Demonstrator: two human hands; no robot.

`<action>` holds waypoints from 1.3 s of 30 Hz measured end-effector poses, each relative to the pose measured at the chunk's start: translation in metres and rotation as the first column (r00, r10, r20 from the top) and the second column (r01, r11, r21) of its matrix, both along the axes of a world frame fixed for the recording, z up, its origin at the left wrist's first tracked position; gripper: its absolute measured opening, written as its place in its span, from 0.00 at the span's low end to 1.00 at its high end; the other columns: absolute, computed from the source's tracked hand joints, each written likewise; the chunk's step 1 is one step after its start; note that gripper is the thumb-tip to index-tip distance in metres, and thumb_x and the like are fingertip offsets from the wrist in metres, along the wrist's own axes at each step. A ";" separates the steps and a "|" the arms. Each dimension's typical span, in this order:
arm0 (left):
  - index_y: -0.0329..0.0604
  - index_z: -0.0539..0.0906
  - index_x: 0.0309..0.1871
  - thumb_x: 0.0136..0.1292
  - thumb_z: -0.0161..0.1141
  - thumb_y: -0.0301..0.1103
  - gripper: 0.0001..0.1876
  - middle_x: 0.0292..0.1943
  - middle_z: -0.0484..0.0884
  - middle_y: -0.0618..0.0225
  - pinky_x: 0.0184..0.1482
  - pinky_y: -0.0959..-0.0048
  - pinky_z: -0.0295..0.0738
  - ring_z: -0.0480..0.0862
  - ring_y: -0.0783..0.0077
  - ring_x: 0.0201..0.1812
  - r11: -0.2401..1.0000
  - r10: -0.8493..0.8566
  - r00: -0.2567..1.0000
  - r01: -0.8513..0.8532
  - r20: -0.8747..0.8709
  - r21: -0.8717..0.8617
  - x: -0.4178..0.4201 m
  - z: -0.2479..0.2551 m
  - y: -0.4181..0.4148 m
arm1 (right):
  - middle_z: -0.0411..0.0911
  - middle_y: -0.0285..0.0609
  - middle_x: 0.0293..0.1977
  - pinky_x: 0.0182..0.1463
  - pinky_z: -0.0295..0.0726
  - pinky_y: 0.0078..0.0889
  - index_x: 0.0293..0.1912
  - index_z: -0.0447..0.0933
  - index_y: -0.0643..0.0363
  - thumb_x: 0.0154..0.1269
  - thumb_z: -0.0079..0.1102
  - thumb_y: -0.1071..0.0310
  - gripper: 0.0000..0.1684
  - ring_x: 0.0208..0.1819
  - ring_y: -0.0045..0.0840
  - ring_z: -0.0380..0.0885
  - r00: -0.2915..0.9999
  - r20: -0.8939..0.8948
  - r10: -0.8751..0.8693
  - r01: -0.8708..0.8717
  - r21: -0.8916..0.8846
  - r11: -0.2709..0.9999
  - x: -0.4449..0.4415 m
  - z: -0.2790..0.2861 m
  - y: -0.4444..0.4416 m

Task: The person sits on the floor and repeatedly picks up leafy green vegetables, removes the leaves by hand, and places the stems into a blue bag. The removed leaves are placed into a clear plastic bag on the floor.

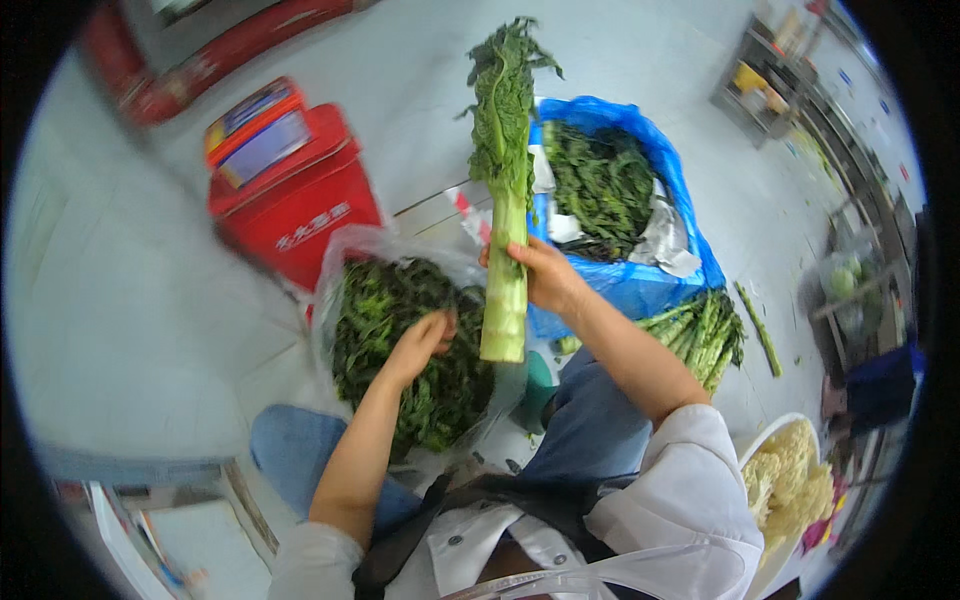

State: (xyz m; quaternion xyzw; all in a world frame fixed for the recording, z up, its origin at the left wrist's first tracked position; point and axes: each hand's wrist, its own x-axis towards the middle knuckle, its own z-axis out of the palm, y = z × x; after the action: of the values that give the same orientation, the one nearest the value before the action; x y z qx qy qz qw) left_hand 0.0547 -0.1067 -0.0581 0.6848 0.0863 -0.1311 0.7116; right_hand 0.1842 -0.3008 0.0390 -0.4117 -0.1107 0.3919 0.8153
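My right hand (553,276) grips a celtuce stalk (504,300) around its middle. The thick pale stem hangs with its cut end down, and a tuft of green leaves is left at the top. My left hand (426,339) hovers over a clear plastic bag (330,289) full of loose green leaves (442,412). Its fingers are curled and blurred, so I cannot see whether a leaf is between them. Beyond my right hand stands a box lined with blue plastic (634,281), with dark leafy greens (604,184) and torn white paper inside.
Several celtuce stalks (694,330) lie on the floor by the blue-lined box, with one thin stalk (759,330) apart. A red fire-equipment box (300,210) stands behind the bag. At right are a white tub (772,427) of cauliflower (787,480) and metal shelving (765,82).
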 end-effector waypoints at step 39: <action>0.34 0.71 0.41 0.40 0.65 0.33 0.23 0.32 0.78 0.52 0.38 0.66 0.72 0.79 0.55 0.36 0.545 0.528 0.654 -0.750 0.542 0.374 -0.034 0.012 0.024 | 0.72 0.36 0.35 0.38 0.69 0.21 0.44 0.68 0.61 0.63 0.42 0.62 0.15 0.34 0.18 0.70 0.819 0.355 -0.451 0.402 0.208 0.892 -0.055 -0.019 0.182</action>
State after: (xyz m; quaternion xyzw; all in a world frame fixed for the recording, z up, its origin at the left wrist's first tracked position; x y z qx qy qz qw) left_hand 0.0211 -0.0830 -0.0464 0.7930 0.2355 0.3053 0.4717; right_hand 0.1288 -0.1185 0.0199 -0.4449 -0.2011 0.1006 0.8669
